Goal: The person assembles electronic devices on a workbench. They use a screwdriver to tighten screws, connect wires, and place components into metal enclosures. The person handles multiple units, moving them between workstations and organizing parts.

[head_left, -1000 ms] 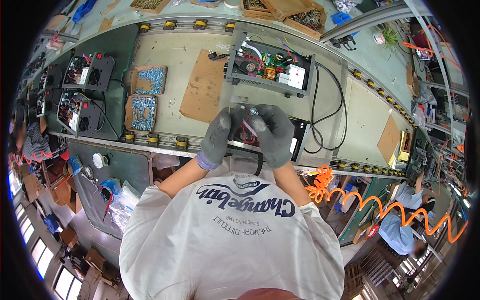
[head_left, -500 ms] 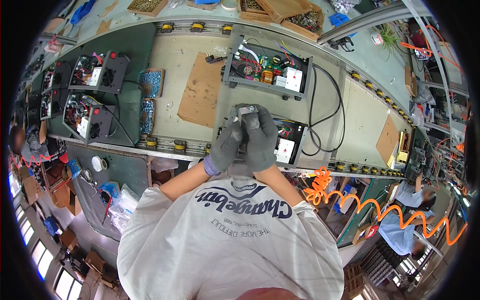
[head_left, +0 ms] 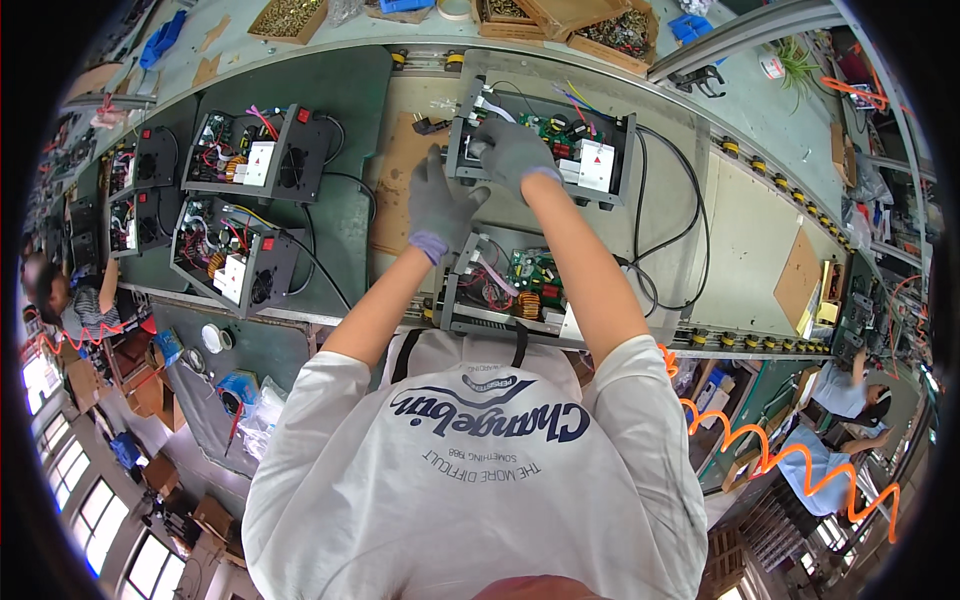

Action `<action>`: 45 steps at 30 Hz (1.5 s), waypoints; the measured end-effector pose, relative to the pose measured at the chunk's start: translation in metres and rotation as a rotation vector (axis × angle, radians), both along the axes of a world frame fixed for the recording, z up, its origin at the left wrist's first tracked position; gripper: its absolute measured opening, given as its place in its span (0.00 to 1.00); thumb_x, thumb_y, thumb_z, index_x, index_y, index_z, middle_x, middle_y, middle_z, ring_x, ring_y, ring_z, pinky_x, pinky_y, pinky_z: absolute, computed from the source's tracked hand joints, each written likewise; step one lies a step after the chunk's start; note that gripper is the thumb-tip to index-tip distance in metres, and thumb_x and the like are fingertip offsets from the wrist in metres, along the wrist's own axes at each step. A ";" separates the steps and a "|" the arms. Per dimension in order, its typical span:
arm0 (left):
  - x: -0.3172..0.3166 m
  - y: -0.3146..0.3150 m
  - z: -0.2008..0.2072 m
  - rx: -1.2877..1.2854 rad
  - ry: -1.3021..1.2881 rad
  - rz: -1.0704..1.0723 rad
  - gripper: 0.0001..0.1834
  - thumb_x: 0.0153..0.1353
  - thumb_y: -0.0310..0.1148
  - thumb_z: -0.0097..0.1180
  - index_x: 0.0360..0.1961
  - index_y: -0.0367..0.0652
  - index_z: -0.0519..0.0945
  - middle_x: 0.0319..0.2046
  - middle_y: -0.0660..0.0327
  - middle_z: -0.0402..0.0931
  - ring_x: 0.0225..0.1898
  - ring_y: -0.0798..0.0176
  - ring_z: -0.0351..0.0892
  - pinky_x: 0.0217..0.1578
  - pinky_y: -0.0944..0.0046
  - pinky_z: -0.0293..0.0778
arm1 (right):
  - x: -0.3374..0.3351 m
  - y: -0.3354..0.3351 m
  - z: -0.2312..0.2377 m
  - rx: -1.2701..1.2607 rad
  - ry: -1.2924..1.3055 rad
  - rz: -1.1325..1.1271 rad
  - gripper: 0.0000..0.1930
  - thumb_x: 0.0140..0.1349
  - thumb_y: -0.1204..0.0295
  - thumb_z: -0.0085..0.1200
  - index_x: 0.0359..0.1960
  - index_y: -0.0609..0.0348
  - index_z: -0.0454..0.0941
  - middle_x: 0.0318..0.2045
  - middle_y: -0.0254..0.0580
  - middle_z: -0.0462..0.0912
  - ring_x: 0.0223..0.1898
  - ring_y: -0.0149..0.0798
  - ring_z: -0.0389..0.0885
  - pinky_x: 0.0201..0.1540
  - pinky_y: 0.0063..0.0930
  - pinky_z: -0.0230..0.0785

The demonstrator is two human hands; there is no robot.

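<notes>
My right hand (head_left: 514, 152), in a grey glove, reaches into the far open electronics unit (head_left: 625, 160). Its fingers are bent together over the left end of the chassis; what they hold, if anything, is hidden. My left hand (head_left: 441, 205), also gloved, is open just outside that unit's left end, thumb and fingers apart. Between my forearms and closer to me sits a second open unit (head_left: 497, 285), with wires, a green board and a copper coil showing. My right forearm covers part of it. A black plug (head_left: 430, 126) lies beside the far unit.
At left a dark green board (head_left: 345, 90) carries several similar units (head_left: 235, 265). A black cable (head_left: 705, 225) loops to the right. Boxes of small parts (head_left: 610, 38) stand on the far bench. An orange coiled hose (head_left: 745, 440) hangs at right, and other people work on both sides.
My hands were together near my chest around a small metallic piece; now they are apart and farther forward, the right one in the far unit. The green board with its units has shifted right.
</notes>
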State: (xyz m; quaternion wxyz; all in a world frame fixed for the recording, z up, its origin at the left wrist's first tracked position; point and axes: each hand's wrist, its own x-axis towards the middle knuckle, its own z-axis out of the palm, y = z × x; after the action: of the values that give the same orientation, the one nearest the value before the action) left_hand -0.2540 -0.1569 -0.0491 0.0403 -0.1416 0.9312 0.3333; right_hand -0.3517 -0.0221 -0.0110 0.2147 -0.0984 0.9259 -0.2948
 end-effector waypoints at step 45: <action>-0.002 -0.004 -0.053 0.263 0.130 -0.075 0.60 0.51 0.39 0.73 0.74 0.36 0.42 0.64 0.44 0.58 0.64 0.45 0.64 0.63 0.55 0.65 | -0.003 -0.023 -0.017 0.136 -0.227 -0.056 0.19 0.63 0.58 0.56 0.53 0.51 0.81 0.49 0.50 0.84 0.50 0.54 0.82 0.53 0.45 0.74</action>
State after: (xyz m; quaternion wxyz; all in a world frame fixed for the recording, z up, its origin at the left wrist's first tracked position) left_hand -0.2561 -0.1609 -0.1020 0.0104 -0.0781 0.8847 0.4594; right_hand -0.3551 -0.0448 -0.0279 0.3159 -0.0237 0.9159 -0.2465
